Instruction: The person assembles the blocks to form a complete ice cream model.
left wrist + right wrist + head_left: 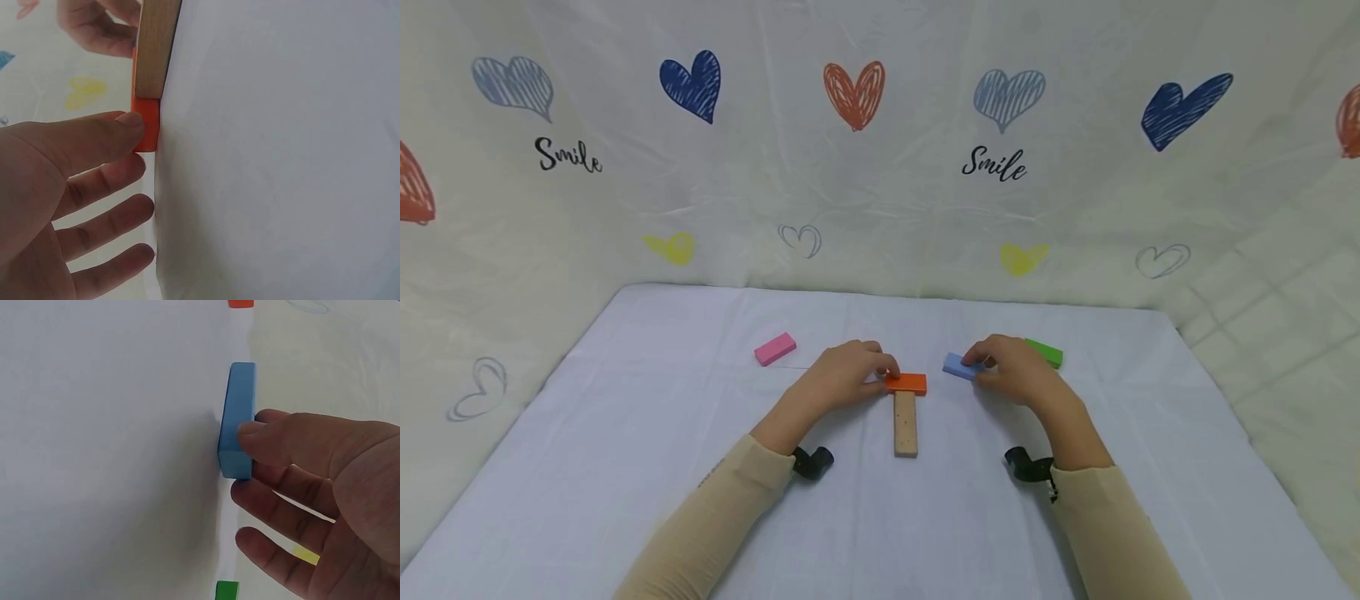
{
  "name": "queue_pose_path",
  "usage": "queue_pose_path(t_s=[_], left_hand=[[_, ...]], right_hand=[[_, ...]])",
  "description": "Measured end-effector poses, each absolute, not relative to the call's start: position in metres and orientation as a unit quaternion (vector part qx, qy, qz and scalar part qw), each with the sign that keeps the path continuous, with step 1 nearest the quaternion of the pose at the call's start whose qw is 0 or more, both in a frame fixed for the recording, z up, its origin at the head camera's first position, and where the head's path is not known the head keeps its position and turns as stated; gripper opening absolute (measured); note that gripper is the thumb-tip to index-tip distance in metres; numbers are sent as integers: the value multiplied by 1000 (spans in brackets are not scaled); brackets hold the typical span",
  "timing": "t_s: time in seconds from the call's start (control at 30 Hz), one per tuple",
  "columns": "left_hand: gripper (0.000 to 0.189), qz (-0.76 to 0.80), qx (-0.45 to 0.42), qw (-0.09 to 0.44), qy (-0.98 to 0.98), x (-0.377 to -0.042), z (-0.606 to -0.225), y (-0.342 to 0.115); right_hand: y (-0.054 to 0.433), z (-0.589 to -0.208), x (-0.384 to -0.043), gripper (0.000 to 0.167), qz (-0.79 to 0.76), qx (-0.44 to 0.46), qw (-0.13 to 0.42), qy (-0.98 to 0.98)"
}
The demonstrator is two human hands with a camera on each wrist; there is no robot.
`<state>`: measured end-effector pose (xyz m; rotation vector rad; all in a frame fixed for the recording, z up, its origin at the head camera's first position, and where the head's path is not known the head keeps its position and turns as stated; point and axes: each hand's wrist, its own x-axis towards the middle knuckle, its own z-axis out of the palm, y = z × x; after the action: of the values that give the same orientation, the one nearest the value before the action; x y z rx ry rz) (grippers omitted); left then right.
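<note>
My left hand (842,373) pinches the left end of an orange block (913,383) between thumb and fingers. The orange block lies crosswise against the far end of a plain wooden block (906,427), and together they form a T. In the left wrist view the thumb presses on the orange block (149,128), just beside the wooden block (156,50). To the right, my right hand (1018,371) grips a light blue block (956,366) at its near right end. The right wrist view shows the thumb on the side of the blue block (239,406), with fingers behind it.
A pink block (775,349) lies at the back left of the white-covered table (550,500). Partly behind my right hand is a green block (1047,353). A curtain (917,192) printed with hearts hangs behind the table's far edge.
</note>
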<state>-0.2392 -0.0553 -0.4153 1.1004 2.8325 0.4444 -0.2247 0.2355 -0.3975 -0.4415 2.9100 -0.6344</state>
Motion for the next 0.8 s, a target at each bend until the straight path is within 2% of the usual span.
queue_pose_path(t_s=[0.27, 0.47, 0.8], left_hand=[[21, 143, 359, 33, 922, -239, -416, -56], [21, 142, 357, 35, 922, -239, -415, -56], [21, 140, 358, 38, 922, -240, -414, -55]], right_hand=[[225, -398, -223, 27, -202, -171, 56, 963], [217, -397, -225, 41, -189, -181, 50, 964], [210, -398, -231, 34, -183, -188, 54, 964]])
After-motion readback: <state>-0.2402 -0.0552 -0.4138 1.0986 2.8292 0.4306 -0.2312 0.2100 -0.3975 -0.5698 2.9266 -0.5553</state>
